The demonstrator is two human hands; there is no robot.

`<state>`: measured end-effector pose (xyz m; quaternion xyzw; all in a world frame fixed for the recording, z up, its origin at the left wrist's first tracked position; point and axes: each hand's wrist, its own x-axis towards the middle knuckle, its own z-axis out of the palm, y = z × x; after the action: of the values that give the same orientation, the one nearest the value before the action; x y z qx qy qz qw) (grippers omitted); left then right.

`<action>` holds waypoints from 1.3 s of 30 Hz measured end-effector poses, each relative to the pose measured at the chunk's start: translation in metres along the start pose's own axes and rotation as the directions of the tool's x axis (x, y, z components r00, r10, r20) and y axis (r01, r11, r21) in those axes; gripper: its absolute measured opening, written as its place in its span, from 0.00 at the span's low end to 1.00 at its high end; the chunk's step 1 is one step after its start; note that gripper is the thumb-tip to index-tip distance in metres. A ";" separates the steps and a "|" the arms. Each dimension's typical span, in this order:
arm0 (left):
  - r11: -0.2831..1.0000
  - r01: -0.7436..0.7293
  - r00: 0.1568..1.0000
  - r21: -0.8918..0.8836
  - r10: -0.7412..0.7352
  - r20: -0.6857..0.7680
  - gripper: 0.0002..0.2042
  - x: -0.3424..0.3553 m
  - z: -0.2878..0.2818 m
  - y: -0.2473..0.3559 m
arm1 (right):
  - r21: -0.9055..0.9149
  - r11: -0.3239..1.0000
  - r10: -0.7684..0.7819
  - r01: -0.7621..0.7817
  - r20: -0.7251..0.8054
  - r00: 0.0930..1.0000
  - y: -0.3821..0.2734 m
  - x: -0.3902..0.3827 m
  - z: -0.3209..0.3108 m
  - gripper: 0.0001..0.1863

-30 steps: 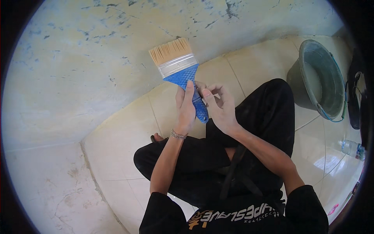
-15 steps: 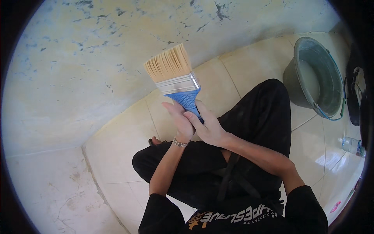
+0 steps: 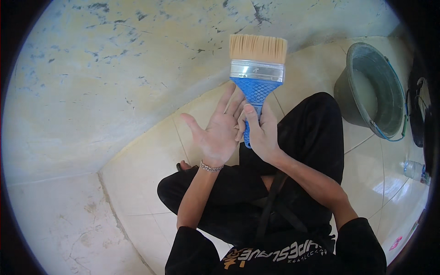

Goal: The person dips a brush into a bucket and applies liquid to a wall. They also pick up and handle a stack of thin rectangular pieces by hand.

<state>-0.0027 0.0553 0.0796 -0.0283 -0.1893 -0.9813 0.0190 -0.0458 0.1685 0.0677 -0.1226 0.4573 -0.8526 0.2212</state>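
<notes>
A wide paintbrush (image 3: 257, 89) with a blue handle, a silver metal band and pale tan bristles stands nearly upright before me, bristles away from me. My right hand (image 3: 264, 133) is closed round its handle, the thumb lying along the front. Palm up and fingers spread, my left hand (image 3: 219, 130) is just left of the handle, its fingertips partly behind the brush. The palm looks whitish, as if dusty. Whether the left fingers touch the brush I cannot tell.
A pale wall (image 3: 91, 105) with dark scuffs and bluish patches rises ahead. On the tiled floor (image 3: 142, 178) at right stands a grey bucket (image 3: 341, 94) with a wire handle and some whitish content. A clear plastic bottle (image 3: 412, 170) lies at far right, near dark items.
The brush has moved right and turned from a leftward lean to nearly upright. My left hand has come away from the handle and opened palm up; the right keeps its hold.
</notes>
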 end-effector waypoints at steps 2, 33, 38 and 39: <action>0.999 0.021 0.994 -0.039 -0.025 -0.107 0.60 -0.001 -0.005 -0.005 | -0.030 0.999 0.041 -0.041 0.004 0.999 0.001 -0.002 0.000 0.08; 0.615 0.030 0.975 0.788 0.154 -0.158 0.21 -0.009 -0.006 -0.019 | -0.484 0.871 0.207 -0.081 0.212 0.955 0.027 -0.005 -0.012 0.13; 0.628 -0.042 0.936 0.777 0.298 -0.190 0.10 -0.007 0.001 -0.027 | -0.430 0.868 -0.153 0.247 0.241 0.958 0.025 -0.003 -0.007 0.14; 0.576 -0.042 0.921 0.816 0.340 -0.193 0.11 -0.008 0.000 -0.028 | -0.422 0.900 -0.006 0.112 0.243 0.970 0.020 -0.004 -0.009 0.11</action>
<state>0.0036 0.0820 0.0690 0.1264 -0.5976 -0.7737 0.1680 -0.0407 0.1678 0.0463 -0.2827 0.6016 -0.7155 0.2150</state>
